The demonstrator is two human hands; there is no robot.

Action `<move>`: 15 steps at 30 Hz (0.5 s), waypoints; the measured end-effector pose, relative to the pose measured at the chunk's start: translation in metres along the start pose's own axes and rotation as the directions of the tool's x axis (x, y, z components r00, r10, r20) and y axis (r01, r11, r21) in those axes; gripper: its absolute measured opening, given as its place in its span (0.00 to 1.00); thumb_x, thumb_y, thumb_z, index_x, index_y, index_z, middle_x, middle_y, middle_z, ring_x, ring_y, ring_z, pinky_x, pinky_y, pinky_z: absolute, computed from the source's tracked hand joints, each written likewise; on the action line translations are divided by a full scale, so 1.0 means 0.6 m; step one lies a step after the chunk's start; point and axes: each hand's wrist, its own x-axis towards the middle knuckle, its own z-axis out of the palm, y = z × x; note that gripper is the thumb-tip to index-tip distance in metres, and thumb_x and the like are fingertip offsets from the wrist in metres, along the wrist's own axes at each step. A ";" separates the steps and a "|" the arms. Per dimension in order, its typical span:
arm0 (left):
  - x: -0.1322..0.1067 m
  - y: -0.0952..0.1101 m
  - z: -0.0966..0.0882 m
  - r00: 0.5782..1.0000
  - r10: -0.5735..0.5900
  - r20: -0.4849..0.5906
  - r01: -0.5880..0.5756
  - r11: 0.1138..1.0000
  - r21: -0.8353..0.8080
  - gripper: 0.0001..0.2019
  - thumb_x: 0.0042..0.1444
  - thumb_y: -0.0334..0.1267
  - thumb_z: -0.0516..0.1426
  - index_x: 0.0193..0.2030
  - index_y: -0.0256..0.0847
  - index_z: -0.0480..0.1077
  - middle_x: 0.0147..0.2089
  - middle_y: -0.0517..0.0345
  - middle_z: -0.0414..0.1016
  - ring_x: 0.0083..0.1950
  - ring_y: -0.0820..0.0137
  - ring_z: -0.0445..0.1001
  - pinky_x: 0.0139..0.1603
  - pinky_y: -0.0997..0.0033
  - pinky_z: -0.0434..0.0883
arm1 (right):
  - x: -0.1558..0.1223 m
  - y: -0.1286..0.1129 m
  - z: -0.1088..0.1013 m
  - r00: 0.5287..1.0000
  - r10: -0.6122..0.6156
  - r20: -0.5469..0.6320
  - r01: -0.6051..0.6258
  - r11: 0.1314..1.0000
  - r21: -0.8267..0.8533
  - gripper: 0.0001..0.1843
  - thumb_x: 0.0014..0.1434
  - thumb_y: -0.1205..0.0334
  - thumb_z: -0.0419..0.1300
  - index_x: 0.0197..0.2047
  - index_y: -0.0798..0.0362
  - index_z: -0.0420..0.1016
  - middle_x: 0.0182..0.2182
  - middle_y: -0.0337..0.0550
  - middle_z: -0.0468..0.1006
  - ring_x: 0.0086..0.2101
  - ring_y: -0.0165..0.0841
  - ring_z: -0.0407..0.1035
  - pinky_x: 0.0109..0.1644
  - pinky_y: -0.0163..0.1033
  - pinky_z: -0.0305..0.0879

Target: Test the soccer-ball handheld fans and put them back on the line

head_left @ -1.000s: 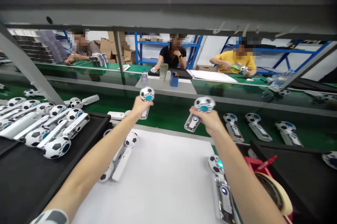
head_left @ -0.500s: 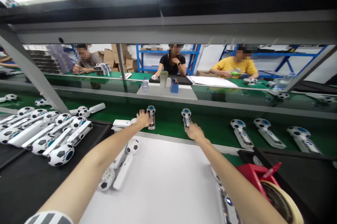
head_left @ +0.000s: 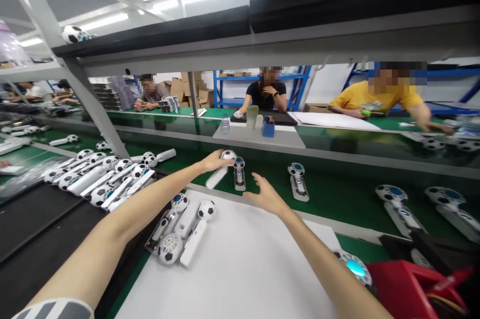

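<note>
My left hand (head_left: 215, 160) grips a football-patterned handheld fan (head_left: 216, 177) by its round head, its white handle slanting down to the left. Right beside it on the green belt lies an open-backed fan (head_left: 239, 179) with a lit spot on its inner parts. My right hand (head_left: 264, 193) hovers to the right of that one, fingers spread and holding nothing. Another open-backed fan (head_left: 299, 184) rests farther right. On the white sheet (head_left: 240, 264) below, several fans (head_left: 189, 219) lie grouped at the left. A fan with a glowing blue disc (head_left: 355, 268) is partly hidden by my right forearm.
Several fans (head_left: 108, 179) lie in rows on a black tray (head_left: 48, 239) at the left. A red tape dispenser (head_left: 401, 289) stands at the lower right. More fans (head_left: 401, 209) are on the belt there. Across the belt sit co-workers (head_left: 268, 91). A shelf beam (head_left: 225, 54) crosses overhead.
The view has swung left. My left hand has taken hold of a white fan from the belt, and my right hand has let go of the open-backed fan and opened.
</note>
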 end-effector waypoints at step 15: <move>0.026 -0.054 -0.149 0.885 -0.260 -0.386 0.222 0.965 -0.141 0.18 0.63 0.42 0.59 0.57 0.38 0.68 0.57 0.48 0.71 0.54 0.60 0.73 0.52 0.53 0.74 | -0.192 -0.107 -0.088 0.977 0.211 -0.030 -0.131 0.707 0.695 0.21 0.54 0.45 0.69 0.37 0.51 0.67 0.25 0.37 0.73 0.21 0.30 0.67 0.27 0.35 0.64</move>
